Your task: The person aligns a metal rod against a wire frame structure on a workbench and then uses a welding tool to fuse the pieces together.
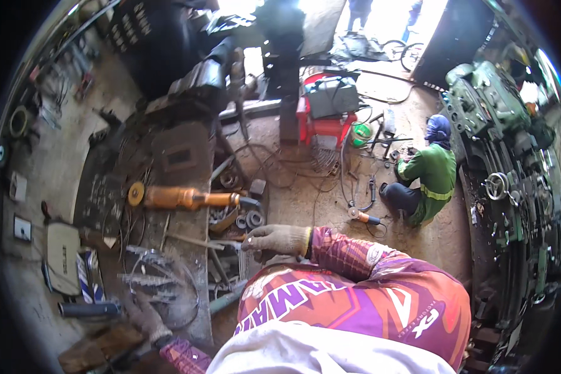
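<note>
Note metal wires [160, 276] just beyond the nearer left hand [144, 318], inside the desk's [197, 219] right edge; right hand [279, 239] outside it. Impossible to tell either hand's fingers: spread or pinching.

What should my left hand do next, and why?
Perhaps ease the left hand toward the grey tangle of thin pieces on the workbench: the tangle lies close to that hand, while the right hand is farther off, beyond the workbench's edge. Blur hides whether the left already touches it.
</note>
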`<state>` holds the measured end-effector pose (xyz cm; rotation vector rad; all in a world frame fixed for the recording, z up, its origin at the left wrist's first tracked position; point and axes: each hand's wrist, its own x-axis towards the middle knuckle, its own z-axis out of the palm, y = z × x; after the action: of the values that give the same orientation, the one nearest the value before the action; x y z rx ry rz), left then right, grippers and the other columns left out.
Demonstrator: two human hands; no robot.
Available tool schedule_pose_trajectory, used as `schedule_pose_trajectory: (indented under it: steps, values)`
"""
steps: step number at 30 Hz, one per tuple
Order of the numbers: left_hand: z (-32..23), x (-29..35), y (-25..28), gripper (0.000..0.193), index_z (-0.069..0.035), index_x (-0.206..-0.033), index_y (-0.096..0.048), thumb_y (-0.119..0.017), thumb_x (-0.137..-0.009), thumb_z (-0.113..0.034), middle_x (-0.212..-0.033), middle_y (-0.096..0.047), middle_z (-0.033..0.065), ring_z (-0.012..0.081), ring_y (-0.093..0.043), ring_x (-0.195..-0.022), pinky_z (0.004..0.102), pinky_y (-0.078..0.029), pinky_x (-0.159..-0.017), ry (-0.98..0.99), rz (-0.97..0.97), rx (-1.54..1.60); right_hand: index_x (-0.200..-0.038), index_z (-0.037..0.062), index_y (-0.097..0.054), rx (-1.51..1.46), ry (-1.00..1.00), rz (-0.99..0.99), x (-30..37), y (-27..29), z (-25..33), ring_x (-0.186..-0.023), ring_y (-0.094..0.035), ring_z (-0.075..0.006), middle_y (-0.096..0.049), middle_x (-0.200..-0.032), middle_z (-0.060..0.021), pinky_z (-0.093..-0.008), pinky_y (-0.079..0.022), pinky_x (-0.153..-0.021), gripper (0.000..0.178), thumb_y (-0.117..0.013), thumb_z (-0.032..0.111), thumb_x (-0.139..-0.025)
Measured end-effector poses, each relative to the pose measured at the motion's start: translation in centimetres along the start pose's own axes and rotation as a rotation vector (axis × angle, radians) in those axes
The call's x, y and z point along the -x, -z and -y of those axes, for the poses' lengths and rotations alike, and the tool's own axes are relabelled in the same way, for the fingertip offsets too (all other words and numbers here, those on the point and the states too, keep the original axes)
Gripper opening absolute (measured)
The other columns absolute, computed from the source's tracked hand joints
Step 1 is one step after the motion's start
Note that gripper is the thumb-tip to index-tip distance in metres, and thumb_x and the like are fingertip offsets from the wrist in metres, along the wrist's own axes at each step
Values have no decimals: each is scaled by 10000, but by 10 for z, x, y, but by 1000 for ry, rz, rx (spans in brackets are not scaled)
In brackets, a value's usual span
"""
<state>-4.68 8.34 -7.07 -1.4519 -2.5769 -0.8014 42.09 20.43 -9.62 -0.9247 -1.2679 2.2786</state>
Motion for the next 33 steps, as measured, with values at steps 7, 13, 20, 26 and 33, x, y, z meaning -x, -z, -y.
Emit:
schedule_pose_trajectory:
  steps: [7, 13, 20, 26, 33]
  values:
    - [-16, -4, -18, 467, 7, -1336, -587, -610, -998, -314, -1372, -602, 220, 384, -542, -1299, 452, -428, -1089, -245, -88, 238, -1300, 1, -615, 39, -128, -65, -24, -42, -5, -906, -623, -131, -664, -1033, -60, -286, -530, -799, 439, -620, 339, -1020]
    - [-9, 13, 3, 315, -12, -1246, -633, -582, -1020, -226, -1250, -658, 225, 381, -617, -1183, 448, -471, -1026, -106, -151, 211, -1247, 10, -635, 175, -159, 97, -43, -88, 5, -857, -615, -108, -648, -975, -29, -262, -516, -776, 349, -609, 282, -1028]
    - [-6, 6, 2, 308, -68, -1233, -672, -645, -935, -140, -1133, -715, 192, 376, -695, -1025, 455, -551, -883, -150, -180, 158, -1275, 4, -633, 470, -82, 130, -72, -125, 12, -881, -618, -111, -653, -1009, -44, -294, -527, -810, 379, -619, 283, -1020]
    - [-2, 5, -3, 282, -59, -1202, -682, -650, -931, -130, -1081, -723, 192, 380, -700, -990, 451, -554, -869, -167, -215, 196, -1310, 34, -615, 640, -41, 195, -93, -140, 9, -963, -637, -140, -678, -1062, -76, -305, -525, -876, 380, -627, 278, -1018]
    - [6, 5, -4, 275, -49, -1206, -677, -643, -943, -122, -1079, -722, 199, 383, -699, -992, 443, -555, -860, -188, -230, 210, -1133, 57, -667, 1466, 414, -432, -114, -129, 25, -927, -690, -379, -687, -970, -198, -496, -550, -783, 367, -666, 356, -920]
